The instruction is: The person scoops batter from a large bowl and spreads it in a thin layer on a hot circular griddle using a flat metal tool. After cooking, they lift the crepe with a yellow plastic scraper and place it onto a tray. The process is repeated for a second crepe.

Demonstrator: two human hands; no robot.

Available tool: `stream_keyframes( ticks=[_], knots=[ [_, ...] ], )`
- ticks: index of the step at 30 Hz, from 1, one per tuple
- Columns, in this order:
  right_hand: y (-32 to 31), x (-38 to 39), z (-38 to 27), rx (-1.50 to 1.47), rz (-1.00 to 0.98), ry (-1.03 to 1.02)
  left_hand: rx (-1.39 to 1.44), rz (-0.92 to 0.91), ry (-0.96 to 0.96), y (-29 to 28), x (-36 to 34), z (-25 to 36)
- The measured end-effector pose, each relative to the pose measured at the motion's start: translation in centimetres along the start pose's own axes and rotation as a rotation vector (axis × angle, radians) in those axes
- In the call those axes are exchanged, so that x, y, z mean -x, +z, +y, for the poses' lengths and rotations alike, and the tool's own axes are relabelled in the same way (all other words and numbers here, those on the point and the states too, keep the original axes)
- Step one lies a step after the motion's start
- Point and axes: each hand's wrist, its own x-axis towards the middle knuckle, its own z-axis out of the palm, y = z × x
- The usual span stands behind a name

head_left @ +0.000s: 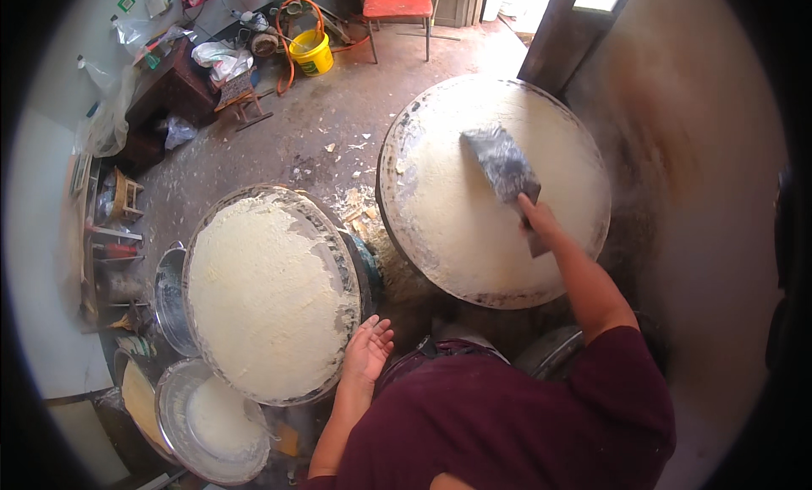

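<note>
A broad, flat dark scraper [501, 162] lies over the pale batter layer [448, 228] on the large round griddle [409, 137] at the right. My right hand [540, 219] is closed around its handle, and the blade points away from me to the far left. My left hand [369, 348] is held palm up with loosely bent fingers and nothing in it. It is beside the near right edge of a second round griddle [345, 266], which carries a rough-edged layer of pale batter [262, 295]. Whether the hand touches that edge I cannot tell.
A metal basin [171, 388] of pale liquid stands at the lower left, with another metal tub [172, 300] behind it. Scraps [364, 211] litter the floor between the griddles. Farther off are a yellow bucket [311, 54], an orange hose [288, 71] and a red chair [396, 2].
</note>
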Motion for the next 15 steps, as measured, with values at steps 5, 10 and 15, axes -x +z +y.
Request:
stream_keyframes(
  ticks=[5,10,15],
  knots=[
    [-0.2,-6.7,-5.1,-0.359,0.090,0.006,-0.004,0.030,0.000,0.2,0.7,0.0],
    [2.2,-2.6,-3.7,-0.272,-0.018,0.088,0.034,0.041,0.017,-0.5,1.2,-0.6],
    [6.7,2.4,-4.1,-0.125,-0.288,0.002,0.047,0.001,0.001,-0.8,0.9,-0.5]
  ],
)
